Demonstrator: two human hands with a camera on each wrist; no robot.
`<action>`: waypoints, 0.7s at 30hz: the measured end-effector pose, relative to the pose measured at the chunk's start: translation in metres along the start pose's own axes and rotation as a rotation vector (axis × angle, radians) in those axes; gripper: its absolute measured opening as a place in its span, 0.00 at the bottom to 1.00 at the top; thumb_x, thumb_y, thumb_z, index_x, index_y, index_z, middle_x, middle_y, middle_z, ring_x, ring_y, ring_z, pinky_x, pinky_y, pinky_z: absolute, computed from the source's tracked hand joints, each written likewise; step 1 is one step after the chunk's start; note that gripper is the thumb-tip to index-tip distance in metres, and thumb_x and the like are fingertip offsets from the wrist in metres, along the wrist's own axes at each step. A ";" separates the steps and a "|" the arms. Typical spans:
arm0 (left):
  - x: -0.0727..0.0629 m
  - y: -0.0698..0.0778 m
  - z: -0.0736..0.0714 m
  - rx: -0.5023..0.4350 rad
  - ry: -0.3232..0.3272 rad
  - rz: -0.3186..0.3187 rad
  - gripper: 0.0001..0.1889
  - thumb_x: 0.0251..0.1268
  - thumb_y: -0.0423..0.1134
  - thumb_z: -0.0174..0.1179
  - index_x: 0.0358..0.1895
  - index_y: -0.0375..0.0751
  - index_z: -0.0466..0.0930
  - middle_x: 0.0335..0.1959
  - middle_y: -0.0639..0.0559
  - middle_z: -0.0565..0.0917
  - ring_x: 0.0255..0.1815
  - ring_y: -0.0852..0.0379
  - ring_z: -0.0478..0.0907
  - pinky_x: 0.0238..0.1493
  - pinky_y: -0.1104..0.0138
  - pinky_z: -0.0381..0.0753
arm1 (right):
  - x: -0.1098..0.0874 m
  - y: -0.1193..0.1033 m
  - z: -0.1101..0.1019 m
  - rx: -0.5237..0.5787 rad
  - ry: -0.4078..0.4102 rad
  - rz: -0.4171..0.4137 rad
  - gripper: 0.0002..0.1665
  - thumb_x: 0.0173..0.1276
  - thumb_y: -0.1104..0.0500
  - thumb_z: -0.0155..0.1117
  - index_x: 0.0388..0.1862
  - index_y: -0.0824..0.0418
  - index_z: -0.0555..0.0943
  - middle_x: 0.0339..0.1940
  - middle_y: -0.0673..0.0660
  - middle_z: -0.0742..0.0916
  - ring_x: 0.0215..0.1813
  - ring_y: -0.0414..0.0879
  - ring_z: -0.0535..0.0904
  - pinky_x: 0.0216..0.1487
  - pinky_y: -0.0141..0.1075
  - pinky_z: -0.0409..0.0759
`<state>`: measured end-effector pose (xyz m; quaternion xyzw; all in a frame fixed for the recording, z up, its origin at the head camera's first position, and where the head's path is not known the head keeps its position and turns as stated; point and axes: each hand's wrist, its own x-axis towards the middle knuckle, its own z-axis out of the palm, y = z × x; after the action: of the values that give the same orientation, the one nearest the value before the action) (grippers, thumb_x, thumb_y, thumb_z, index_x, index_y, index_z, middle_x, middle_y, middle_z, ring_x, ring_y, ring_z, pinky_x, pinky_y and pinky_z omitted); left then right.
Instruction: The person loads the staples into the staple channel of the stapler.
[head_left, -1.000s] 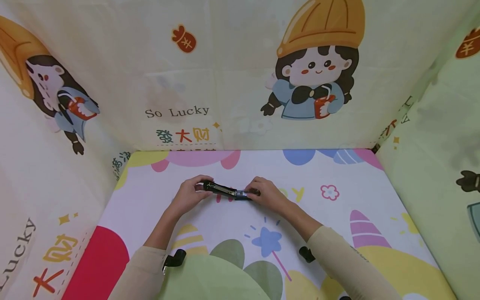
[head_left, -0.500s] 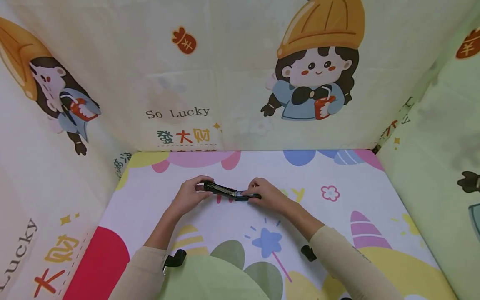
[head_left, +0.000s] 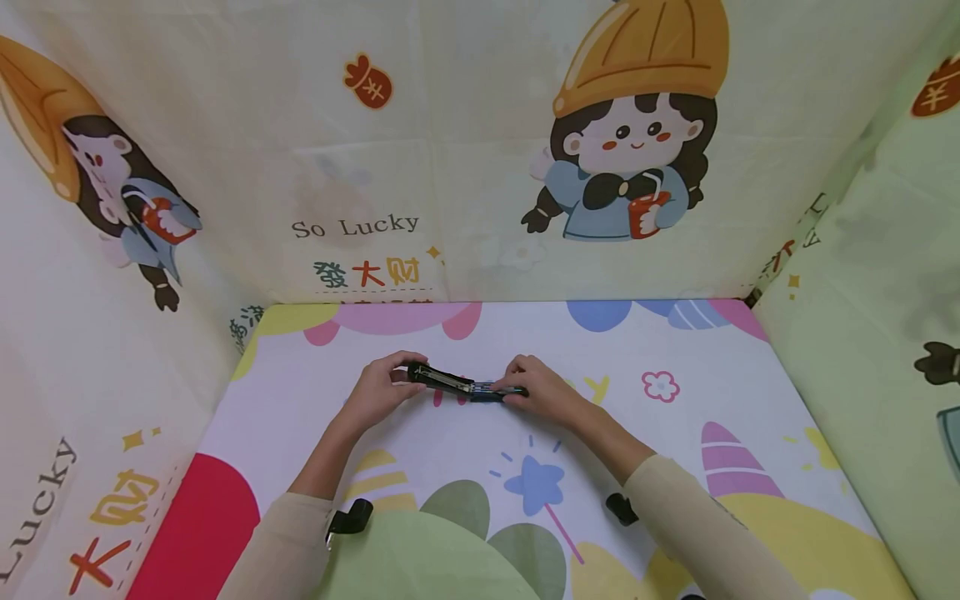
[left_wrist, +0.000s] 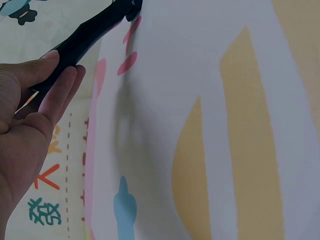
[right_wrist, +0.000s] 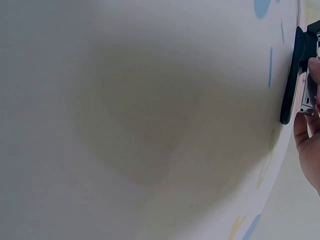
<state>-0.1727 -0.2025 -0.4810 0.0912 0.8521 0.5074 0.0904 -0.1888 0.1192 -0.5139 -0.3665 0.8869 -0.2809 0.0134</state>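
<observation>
A black stapler [head_left: 446, 381] is swung wide open above the table, its top arm slanting up to the left and its base lying to the right. My left hand [head_left: 381, 390] grips the end of the top arm between thumb and fingers; the left wrist view shows this arm of the stapler [left_wrist: 82, 42] in the hand [left_wrist: 30, 110]. At the other end, my right hand [head_left: 546, 390] pinches the stapler's metal rail over the black base. In the right wrist view, the right hand [right_wrist: 310, 155] is partly cut off by the frame edge, beside the base [right_wrist: 291, 85].
A table [head_left: 600, 467] covered in a colourful printed cloth spreads under both arms. Printed curtains [head_left: 480, 167] enclose the back and both sides. Black wrist mounts [head_left: 351, 517] stick out near the sleeves.
My right hand has slid slightly to the right along the stapler's base, uncovering more of the middle. The left hand has stayed in place on the top arm.
</observation>
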 end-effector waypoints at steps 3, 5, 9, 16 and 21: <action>0.001 -0.001 0.000 0.001 -0.001 0.001 0.23 0.63 0.26 0.70 0.62 0.36 0.80 0.61 0.38 0.81 0.54 0.43 0.86 0.44 0.68 0.85 | -0.003 0.001 -0.001 0.007 0.002 0.009 0.15 0.68 0.60 0.73 0.53 0.53 0.90 0.46 0.54 0.82 0.50 0.48 0.74 0.52 0.40 0.75; 0.001 -0.001 0.000 0.006 -0.001 0.003 0.23 0.64 0.26 0.70 0.63 0.37 0.80 0.61 0.38 0.81 0.54 0.43 0.86 0.44 0.67 0.86 | -0.005 0.003 -0.001 0.013 0.020 0.006 0.15 0.67 0.61 0.74 0.53 0.53 0.90 0.46 0.55 0.82 0.50 0.49 0.74 0.53 0.41 0.75; 0.002 -0.002 0.000 0.015 0.000 0.001 0.23 0.64 0.27 0.70 0.63 0.37 0.80 0.61 0.39 0.81 0.54 0.43 0.86 0.45 0.66 0.86 | -0.011 0.007 -0.001 0.013 0.057 0.002 0.15 0.66 0.62 0.75 0.51 0.54 0.91 0.46 0.54 0.82 0.50 0.49 0.74 0.53 0.42 0.75; 0.001 -0.003 0.001 0.012 0.001 -0.006 0.23 0.64 0.27 0.70 0.62 0.38 0.81 0.61 0.39 0.81 0.53 0.43 0.86 0.45 0.65 0.86 | -0.017 0.013 -0.002 0.009 0.047 0.053 0.14 0.66 0.61 0.75 0.51 0.52 0.91 0.47 0.53 0.82 0.51 0.48 0.74 0.54 0.42 0.76; 0.001 -0.002 0.000 0.010 -0.002 -0.003 0.23 0.64 0.27 0.70 0.63 0.37 0.80 0.62 0.39 0.80 0.55 0.42 0.86 0.46 0.64 0.87 | -0.020 0.015 -0.004 -0.024 0.048 0.061 0.14 0.66 0.61 0.75 0.50 0.52 0.91 0.47 0.53 0.83 0.51 0.48 0.75 0.53 0.42 0.76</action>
<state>-0.1736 -0.2030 -0.4829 0.0909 0.8547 0.5028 0.0913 -0.1845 0.1428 -0.5213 -0.3324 0.9011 -0.2783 -0.0039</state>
